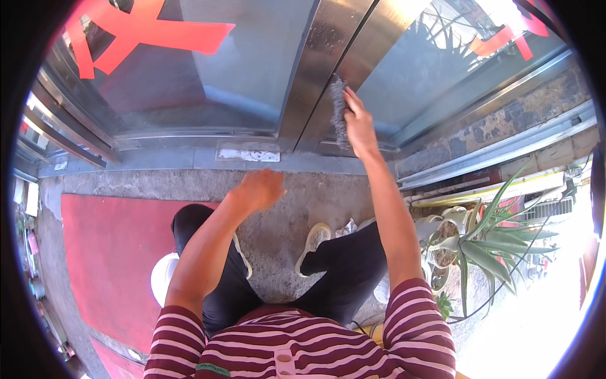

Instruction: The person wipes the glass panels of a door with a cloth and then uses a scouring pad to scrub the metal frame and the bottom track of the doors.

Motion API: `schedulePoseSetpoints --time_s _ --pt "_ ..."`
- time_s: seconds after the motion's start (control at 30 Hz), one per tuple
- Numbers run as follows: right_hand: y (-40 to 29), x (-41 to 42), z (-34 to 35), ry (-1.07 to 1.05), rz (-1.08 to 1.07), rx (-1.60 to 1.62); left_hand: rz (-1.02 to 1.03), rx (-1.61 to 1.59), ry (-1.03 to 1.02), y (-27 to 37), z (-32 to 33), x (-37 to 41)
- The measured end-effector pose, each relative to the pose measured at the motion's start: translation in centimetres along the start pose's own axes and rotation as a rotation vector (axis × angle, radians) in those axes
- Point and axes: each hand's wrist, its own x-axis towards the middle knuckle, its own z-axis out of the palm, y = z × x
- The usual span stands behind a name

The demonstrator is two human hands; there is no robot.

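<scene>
A grey, shaggy cleaning cloth or pad (339, 111) lies against the brushed-metal frame of a glass double door (326, 61), at the seam between the two leaves. My right hand (360, 121) holds it there with the arm stretched forward. The metal above the cloth shows small wet-looking spots. My left hand (262, 189), a little blurred, hangs in front of my left knee over the concrete floor (279, 237). Its fingers are curled in, and I see nothing in it. The palm is hidden from view.
Red adhesive shapes (156, 33) mark the glass. A red mat (113, 256) lies at left, with a white container (164, 277) beside my left leg. Potted spiky plants (487, 241) and a thin cable (525, 248) are at right. A metal-edged ledge (502, 147) borders the door.
</scene>
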Motion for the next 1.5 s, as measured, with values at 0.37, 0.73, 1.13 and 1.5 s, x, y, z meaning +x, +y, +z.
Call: schedulePoseSetpoints --time_s 0.37,0.73,1.13,1.5 --pt "-3.7 -10.6 1.8 -0.346 0.569 1.266 0.296 -1.513 -0.017 4.3 -2.0 -1.0" --pt "-3.2 -9.2 2.8 -0.362 -0.081 -0.134 0.203 -2.021 0.167 2.9 0.9 0.5" --pt "1.4 -12.0 -1.2 -0.711 -0.007 -0.892 0.385 0.157 1.675 3.2 -15.3 5.5" --pt "0.0 -14.6 -4.3 -0.674 -0.078 -0.939 0.416 0.819 1.199 -0.8 -9.8 13.8"
